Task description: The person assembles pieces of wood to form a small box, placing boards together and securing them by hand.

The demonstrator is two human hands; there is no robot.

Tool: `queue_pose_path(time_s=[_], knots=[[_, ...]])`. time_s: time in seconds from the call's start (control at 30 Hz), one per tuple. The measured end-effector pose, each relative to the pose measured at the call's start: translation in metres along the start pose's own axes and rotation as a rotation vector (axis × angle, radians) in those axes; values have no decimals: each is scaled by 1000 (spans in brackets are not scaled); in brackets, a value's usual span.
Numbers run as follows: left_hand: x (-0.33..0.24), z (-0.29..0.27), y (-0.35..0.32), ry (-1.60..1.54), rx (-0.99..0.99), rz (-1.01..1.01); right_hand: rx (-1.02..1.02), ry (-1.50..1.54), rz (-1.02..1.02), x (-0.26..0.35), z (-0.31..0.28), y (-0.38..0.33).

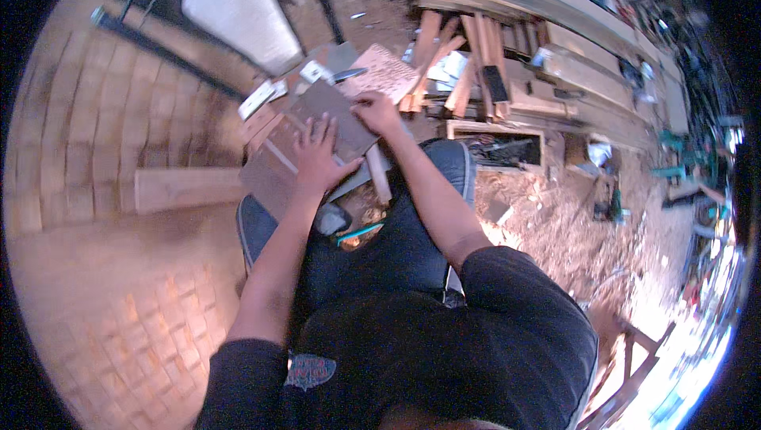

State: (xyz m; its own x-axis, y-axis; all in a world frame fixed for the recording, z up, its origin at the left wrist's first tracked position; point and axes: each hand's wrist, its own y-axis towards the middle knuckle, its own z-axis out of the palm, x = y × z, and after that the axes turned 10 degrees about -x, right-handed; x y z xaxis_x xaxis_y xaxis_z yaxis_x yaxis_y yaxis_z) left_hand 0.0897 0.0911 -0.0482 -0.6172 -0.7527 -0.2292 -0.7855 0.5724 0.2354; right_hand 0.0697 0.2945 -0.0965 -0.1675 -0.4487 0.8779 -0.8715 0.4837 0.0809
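A flat grey-brown board point(279, 162) lies across my lap and knees. My left hand point(317, 154) rests flat on it with the fingers spread. My right hand point(376, 111) is closed at the board's far edge, seemingly pressing a small object against it; what it grips is hidden under the fingers. A narrow wooden strip point(379, 175) sticks out from under the board near my right forearm. Beyond the board lie a pinkish sheet point(385, 73) and a dark-handled knife-like tool point(347, 75).
A pile of wooden planks and offcuts point(476, 65) stands ahead right, with long beams point(555, 10) behind. A wooden box point(496, 149) sits beside my right knee. Sawdust covers the ground at right. Brick paving point(103, 145) and a plank point(182, 188) lie left.
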Motion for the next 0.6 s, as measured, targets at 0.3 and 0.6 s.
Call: queue_pose_path(time_s=[0.3,0.6], knots=[[2,-6,-4,9,27,-40,86,51,13,4,-7,1],[3,-8,-6,14,2,-37,83,25,10,0,-6,3]])
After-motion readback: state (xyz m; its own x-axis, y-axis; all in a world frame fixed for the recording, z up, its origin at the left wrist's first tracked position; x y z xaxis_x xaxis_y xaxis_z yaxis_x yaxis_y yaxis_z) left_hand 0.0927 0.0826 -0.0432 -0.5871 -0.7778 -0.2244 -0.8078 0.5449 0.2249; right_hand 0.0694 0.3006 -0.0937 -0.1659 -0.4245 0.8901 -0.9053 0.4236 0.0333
